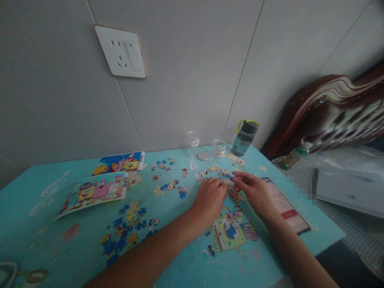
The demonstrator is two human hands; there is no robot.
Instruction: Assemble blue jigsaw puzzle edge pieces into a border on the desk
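My left hand [210,197] lies palm down on a turquoise table [75,248], its fingertips on small jigsaw pieces [231,191]. My right hand [253,190] is close beside it, fingers pinched on a puzzle piece at the same spot. Between and below my hands sits a partly joined cartoon puzzle section [229,232]. Loose pieces [129,226] are scattered left of my left forearm, and more loose pieces [169,185] lie toward the wall.
Two cartoon picture cards [94,192] [120,162] lie at the left. A phone [286,208] rests right of my right hand. Near the wall stand a clear cup [193,142], a small jar [219,148] with a lid [203,156], and a dark water bottle [244,138]. A bed [345,176] adjoins the table's right edge.
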